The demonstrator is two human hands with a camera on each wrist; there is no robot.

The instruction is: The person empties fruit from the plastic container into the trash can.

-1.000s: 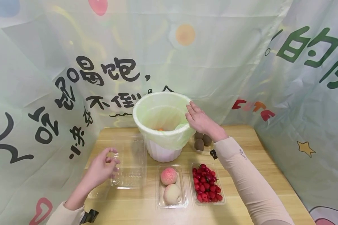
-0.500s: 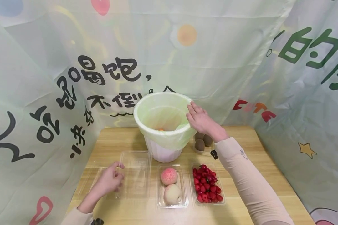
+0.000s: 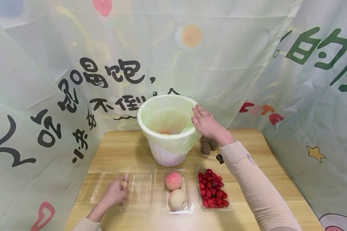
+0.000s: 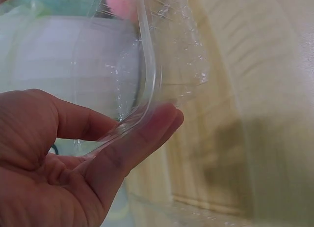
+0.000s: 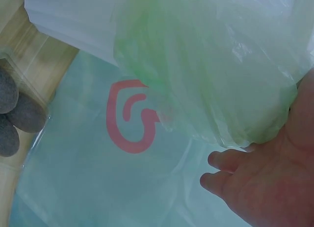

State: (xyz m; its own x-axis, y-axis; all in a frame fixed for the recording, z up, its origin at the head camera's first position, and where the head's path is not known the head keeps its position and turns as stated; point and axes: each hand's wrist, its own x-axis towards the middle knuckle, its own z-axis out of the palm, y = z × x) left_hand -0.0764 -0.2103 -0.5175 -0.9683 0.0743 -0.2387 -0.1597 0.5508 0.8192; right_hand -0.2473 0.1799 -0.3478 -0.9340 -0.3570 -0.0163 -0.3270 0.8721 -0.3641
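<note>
HEAD: left hand (image 3: 114, 192) pinches clear box (image 3: 140, 189), just left of boxed peaches (image 3: 177, 199), red berries (image 3: 213, 190) beyond | right hand (image 3: 209, 124) lies straight-fingered on lined bin (image 3: 168, 158) rim, partly hiding dark fruits (image 3: 205, 148) | LEFT WRIST: fingers (image 4: 88, 121) grasp box edge, bin visible through it | RIGHT WRIST: green liner (image 5: 211, 65) covers some fingertips, dark fruits apart

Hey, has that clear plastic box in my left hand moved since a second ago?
Yes, toward you: in the head view, the clear box has gone from alongside the white bucket to level with the peach tray.
</note>
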